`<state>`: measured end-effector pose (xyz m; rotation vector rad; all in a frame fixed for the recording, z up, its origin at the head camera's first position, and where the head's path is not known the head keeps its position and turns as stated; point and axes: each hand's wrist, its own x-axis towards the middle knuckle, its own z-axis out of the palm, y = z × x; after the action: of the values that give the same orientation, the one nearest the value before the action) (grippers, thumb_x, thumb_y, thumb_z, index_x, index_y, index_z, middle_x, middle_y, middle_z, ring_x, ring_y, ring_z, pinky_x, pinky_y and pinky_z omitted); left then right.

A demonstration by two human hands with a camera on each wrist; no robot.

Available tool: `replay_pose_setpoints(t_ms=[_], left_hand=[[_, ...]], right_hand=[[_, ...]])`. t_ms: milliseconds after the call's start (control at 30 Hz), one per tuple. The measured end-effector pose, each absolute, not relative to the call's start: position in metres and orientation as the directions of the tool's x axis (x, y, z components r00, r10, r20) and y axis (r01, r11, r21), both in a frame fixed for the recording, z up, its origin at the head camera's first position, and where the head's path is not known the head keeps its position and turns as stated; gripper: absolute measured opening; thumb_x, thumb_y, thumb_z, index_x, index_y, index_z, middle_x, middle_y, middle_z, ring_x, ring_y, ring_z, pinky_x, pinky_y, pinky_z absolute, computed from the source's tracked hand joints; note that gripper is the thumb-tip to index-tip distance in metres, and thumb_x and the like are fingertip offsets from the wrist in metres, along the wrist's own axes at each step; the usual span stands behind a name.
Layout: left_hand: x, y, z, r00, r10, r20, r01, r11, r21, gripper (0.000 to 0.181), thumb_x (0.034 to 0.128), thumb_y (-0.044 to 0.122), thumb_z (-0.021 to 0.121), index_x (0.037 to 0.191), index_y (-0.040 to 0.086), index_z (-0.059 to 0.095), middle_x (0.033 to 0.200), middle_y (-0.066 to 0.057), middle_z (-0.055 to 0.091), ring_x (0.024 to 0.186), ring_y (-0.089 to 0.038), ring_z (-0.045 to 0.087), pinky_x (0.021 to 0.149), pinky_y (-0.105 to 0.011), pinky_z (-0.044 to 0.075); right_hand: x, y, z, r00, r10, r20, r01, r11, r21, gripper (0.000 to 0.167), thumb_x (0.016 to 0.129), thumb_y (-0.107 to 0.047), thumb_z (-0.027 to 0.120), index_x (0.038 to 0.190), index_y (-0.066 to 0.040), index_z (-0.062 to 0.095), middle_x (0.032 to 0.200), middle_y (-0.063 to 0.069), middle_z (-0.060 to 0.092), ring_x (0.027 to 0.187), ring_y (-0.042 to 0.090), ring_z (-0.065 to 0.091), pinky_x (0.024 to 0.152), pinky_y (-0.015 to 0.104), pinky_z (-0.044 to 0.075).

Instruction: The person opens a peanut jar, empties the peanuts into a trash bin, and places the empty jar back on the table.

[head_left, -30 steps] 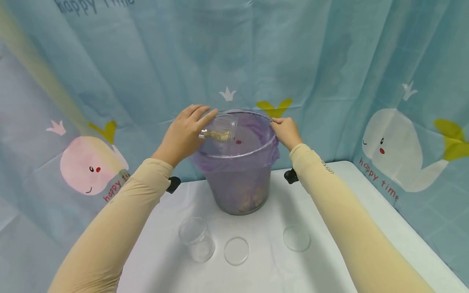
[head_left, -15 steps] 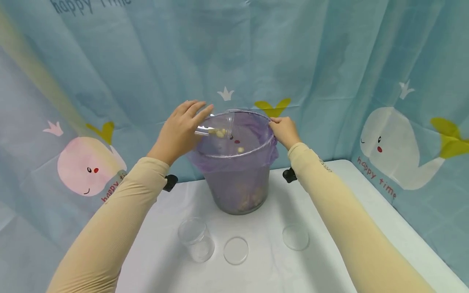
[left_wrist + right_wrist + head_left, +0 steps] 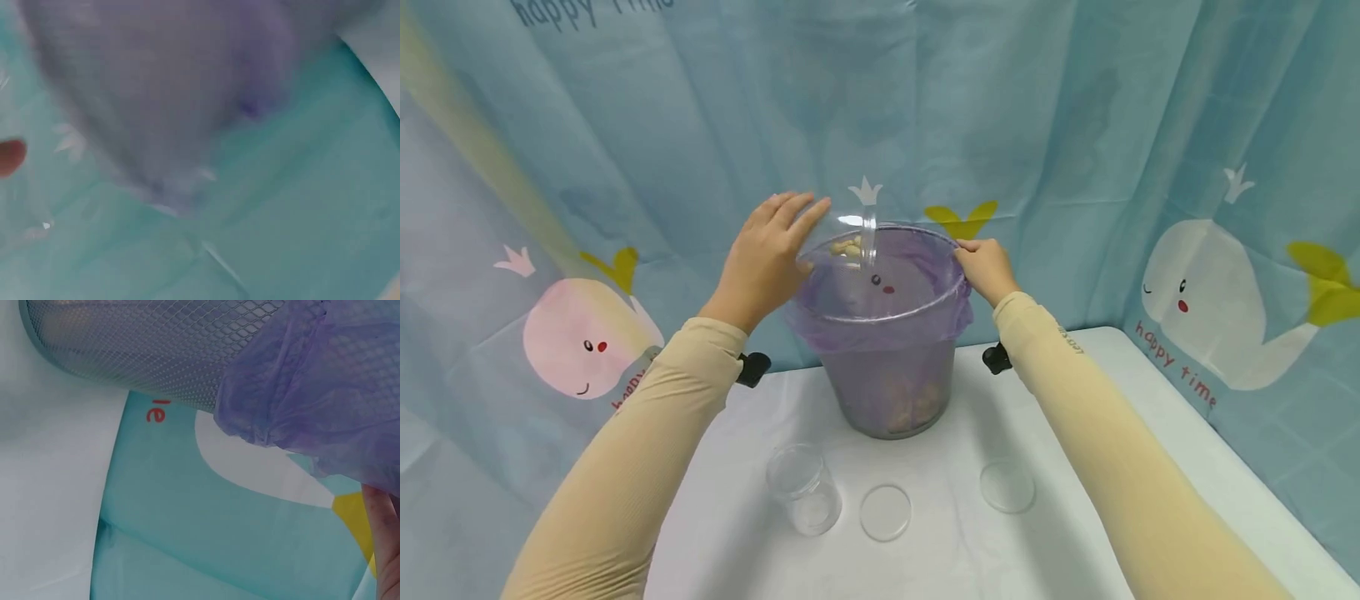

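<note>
My left hand (image 3: 763, 257) grips a transparent plastic jar (image 3: 844, 223), tipped on its side with its mouth toward the right, over the left part of a wastebasket. A few pale yellowish pieces (image 3: 847, 247) lie inside the jar near its mouth. The wastebasket (image 3: 857, 392) is mesh and stands upright, lined with a thin purple bag (image 3: 880, 335) folded over its rim. On the basket's right rim, my right hand (image 3: 987, 268) pinches the rim and bag. Blurred pale contents show through the basket's lower wall. In the left wrist view only a fingertip (image 3: 11, 156) shows.
A second transparent jar (image 3: 805, 492) stands uncapped on the white table (image 3: 940, 558), in front of the basket. Two clear round lids (image 3: 885, 512) lie flat to its right. A blue printed curtain (image 3: 1060, 167) hangs behind and at both sides.
My left hand has raised and tilted the jar further, its base higher. A piece seen dropping into the basket half a second ago is out of sight. The right hand stays on the rim.
</note>
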<state>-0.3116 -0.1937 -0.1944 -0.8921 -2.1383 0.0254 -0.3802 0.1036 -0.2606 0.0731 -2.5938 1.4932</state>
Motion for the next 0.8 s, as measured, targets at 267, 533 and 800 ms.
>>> replay_pose_setpoints(t_ms=[267,533,800], left_hand=[[-0.3106,-0.1944,-0.1999,-0.457,0.611,0.646,0.598,0.749,-0.285,0.071,0.0723,-0.006,0.079,0.138,0.004,0.055,0.136,-0.021,0.059,0.130,-0.040,0.050,0.116,-0.049,0.041],[-0.3158,-0.1890,-0.2032,-0.446,0.640,0.626,0.599,0.733,-0.323,0.073,0.0712,-0.003,0.084,0.138,0.004,0.055,0.137,-0.020,0.059,0.130,-0.039,0.051,0.116,-0.048,0.042],[-0.3180,-0.1852,-0.2031,-0.347,0.615,0.708,0.581,0.734,-0.352,0.069,0.0724,-0.007,0.077,0.137,0.004,0.055,0.134,-0.021,0.060,0.128,-0.040,0.052,0.115,-0.049,0.042]], right_hand=[[-0.3792,0.1024,-0.2634,-0.990,0.027,0.141,-0.109,0.502,-0.858,0.042,0.104,-0.025,0.047,0.144,-0.012,0.053,0.131,0.018,0.065,0.044,0.007,0.031,0.049,0.020,0.036],[-0.3798,0.1081,-0.2608,-0.985,0.040,0.167,-0.124,0.510,-0.851,0.042,0.104,-0.025,0.046,0.143,-0.011,0.053,0.141,0.018,0.058,0.053,0.006,0.037,0.055,0.019,0.039],[-0.3787,0.1098,-0.2642,-0.986,0.048,0.158,-0.111,0.517,-0.849,0.041,0.103,-0.024,0.048,0.142,-0.011,0.055,0.142,0.016,0.058,0.055,0.008,0.039,0.056,0.020,0.041]])
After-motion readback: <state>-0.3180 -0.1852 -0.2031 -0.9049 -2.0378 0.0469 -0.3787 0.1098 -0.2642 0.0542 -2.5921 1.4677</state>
